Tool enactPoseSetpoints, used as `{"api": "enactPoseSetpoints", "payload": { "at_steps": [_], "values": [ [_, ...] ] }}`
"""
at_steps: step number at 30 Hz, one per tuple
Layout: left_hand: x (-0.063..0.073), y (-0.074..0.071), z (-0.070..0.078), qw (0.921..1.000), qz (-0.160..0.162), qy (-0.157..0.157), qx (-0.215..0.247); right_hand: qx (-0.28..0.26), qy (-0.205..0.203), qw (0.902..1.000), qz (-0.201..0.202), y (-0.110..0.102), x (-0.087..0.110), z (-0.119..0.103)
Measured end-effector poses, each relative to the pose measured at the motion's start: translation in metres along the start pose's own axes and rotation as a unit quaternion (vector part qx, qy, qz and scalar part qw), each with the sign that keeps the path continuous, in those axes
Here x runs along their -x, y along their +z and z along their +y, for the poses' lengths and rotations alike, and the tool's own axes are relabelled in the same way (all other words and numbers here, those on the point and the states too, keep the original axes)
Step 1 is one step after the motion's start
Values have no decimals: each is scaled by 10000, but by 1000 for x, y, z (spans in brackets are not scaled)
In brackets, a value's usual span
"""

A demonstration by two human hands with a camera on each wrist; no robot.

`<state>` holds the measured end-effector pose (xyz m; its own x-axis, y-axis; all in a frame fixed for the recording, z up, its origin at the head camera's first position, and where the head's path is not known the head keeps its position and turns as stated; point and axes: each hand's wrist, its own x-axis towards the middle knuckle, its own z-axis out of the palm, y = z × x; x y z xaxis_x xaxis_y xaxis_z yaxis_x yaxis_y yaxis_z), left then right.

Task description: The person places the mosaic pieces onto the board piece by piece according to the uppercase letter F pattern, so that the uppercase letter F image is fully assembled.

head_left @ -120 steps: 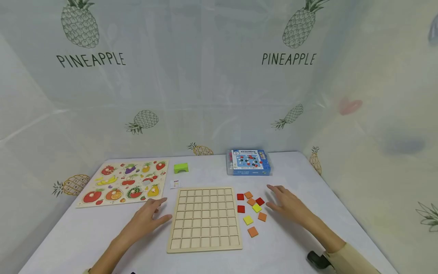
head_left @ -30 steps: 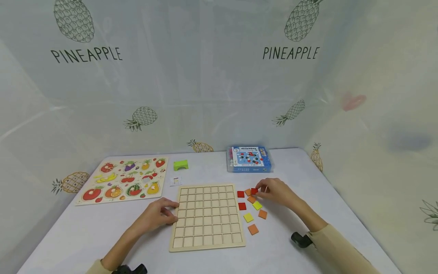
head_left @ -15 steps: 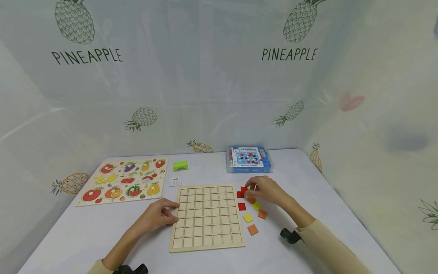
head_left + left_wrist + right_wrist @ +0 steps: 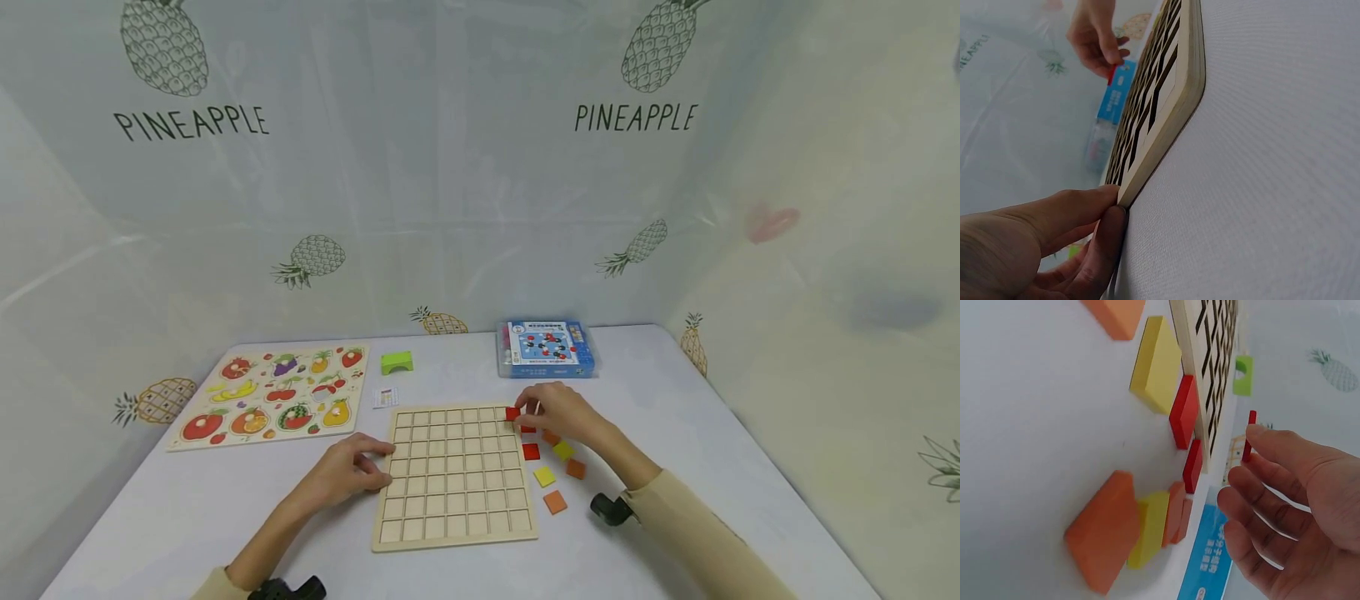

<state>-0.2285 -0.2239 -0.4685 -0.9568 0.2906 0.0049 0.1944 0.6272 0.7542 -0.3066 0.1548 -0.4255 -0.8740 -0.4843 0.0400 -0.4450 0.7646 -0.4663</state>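
A red square tile (image 4: 512, 413) is pinched between the thumb and fingertips of my right hand (image 4: 561, 410), at the far right corner of the wooden grid board (image 4: 450, 547). The right wrist view shows the tile edge-on, above the table. My left hand (image 4: 347, 468) holds the board's left edge with thumb and index finger, close together at the rim in the left wrist view. Right of the board lie two more red tiles (image 4: 531, 452), two yellow tiles (image 4: 545, 477) and several orange tiles (image 4: 555, 502); my right hand partly hides some.
Behind stands a blue boxed set (image 4: 546, 372) with a molecule picture. A fruit puzzle board (image 4: 285, 392) lies back left, beside a green arch block (image 4: 397, 362) and a small printed card (image 4: 386, 397). A pineapple-print curtain (image 4: 450, 208) hangs behind the white table.
My right hand has taken the red tile from the far right of the loose tiles and carried it left to the board's corner. My left hand has come to the board's left edge.
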Motion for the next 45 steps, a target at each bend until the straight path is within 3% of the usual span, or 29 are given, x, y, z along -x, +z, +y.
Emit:
{"api": "enactPoseSetpoints", "payload": {
  "at_steps": [22,45],
  "values": [
    [-3,-3,0,9998,12,212,47,126,-671,9976,-124,25,-24,-29],
    [0,-1,-3,9997,-16,232,73,174,-751,9966,-288,37,-37,-35]
  ]
}}
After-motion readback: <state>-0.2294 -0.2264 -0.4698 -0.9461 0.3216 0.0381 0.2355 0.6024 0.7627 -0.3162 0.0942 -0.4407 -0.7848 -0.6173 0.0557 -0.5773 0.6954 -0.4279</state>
